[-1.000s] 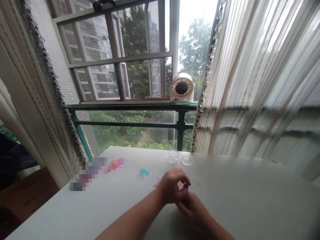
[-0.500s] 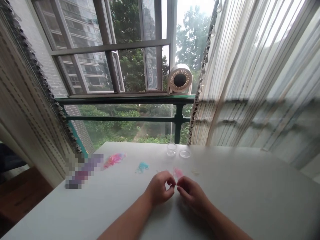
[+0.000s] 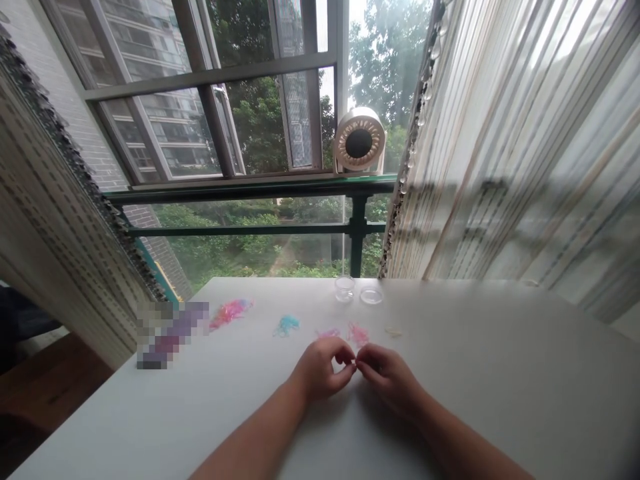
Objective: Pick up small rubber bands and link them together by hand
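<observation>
Both hands low over the pale surface (image 3: 200, 413), fingertips meeting or almost meeting; contact unclear. Left hand (image 3: 320, 370): grip together, thumb and forefinger curved into a ring with a gap inside. Right hand (image 3: 393, 377): grip together, thumb and forefinger tips pinched, facing the left's. Anything between the tips too small to tell. Pink pile (image 3: 358, 333) of thin, tangled pieces lies just beyond the fingertips; purple-pink pile (image 3: 329, 333) just left of it, behind the left hand. Blue pile (image 3: 287, 325) further left, multicoloured pile (image 3: 233, 313) beyond that, beside a pixelated patch (image 3: 173, 335). A few yellowish pieces (image 3: 393, 331) right of the pink. Near the far edge: clear cup (image 3: 345, 291), upright, and a clear round lid (image 3: 371, 296) lying flat just right of it. White fan (image 3: 359, 141) at the window, above the green railing (image 3: 240, 231).
</observation>
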Available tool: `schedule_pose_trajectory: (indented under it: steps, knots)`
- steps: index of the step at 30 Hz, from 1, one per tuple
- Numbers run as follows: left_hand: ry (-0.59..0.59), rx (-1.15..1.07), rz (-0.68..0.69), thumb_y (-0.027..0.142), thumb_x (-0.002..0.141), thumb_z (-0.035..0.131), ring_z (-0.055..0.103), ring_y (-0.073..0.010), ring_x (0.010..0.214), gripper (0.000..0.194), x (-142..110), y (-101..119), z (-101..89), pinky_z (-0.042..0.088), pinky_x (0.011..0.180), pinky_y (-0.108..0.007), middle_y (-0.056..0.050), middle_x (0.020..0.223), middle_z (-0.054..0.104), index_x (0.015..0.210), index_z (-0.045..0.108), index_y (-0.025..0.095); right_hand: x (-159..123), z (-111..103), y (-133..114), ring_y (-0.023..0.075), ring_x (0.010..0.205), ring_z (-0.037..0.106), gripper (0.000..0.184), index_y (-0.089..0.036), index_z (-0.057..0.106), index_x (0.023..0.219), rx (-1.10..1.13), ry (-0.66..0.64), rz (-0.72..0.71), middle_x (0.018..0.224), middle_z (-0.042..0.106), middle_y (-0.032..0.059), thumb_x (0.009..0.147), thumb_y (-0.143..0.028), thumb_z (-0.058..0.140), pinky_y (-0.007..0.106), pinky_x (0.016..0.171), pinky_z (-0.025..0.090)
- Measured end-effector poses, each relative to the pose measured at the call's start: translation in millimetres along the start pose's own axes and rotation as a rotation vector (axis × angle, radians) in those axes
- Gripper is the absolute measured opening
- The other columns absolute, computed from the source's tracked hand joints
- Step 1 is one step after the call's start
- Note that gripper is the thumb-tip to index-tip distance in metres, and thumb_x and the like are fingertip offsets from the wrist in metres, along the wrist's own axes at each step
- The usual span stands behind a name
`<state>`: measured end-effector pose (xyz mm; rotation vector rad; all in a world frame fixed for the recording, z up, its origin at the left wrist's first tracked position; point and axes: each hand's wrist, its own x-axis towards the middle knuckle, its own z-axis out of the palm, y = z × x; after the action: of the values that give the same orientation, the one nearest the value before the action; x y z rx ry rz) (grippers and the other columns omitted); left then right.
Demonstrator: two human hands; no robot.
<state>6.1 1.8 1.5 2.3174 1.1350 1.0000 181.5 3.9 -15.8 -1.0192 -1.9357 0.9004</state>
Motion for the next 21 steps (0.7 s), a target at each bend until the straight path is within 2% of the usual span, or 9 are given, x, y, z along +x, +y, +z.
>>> schedule_pose_trajectory:
  steps: [6,13,21]
  knots:
    - [0.001,-0.004,-0.039,0.022,0.071,0.058,0.055,-0.0119,0.066,0.011,-0.2,-1.8,-2.3,0.042,0.063,-0.024,-0.002,0.072,0.062,0.08,0.062,0.017,0.0,-1.2,0.4,0.0107,0.057,0.04,0.013,-0.016,0.054,0.069,0.035,0.053,0.02,0.06,0.048,-0.0022,0.079,-0.023,0.05,0.022,0.055,0.033]
    - [-0.017,-0.003,-0.042,0.02,0.072,0.056,0.053,-0.0125,0.068,0.007,-0.2,-1.7,-1.9,0.041,0.064,-0.024,-0.002,0.07,0.06,0.074,0.061,0.017,-0.2,-1.8,1.7,0.0113,0.059,0.042,0.013,-0.016,0.054,0.07,0.024,0.035,0.019,0.063,0.051,-0.0013,0.08,-0.024,0.05,0.023,0.057,0.034]
    - [0.026,-0.05,-0.114,0.019,0.074,0.054,0.053,-0.0117,0.068,0.005,0.2,-2.8,0.4,0.039,0.062,-0.024,-0.001,0.07,0.06,0.075,0.059,0.017,-0.2,-0.3,4.6,0.0106,0.057,0.041,0.015,-0.017,0.053,0.069,0.016,0.037,0.024,0.061,0.048,-0.0023,0.081,-0.026,0.05,0.022,0.055,0.034]
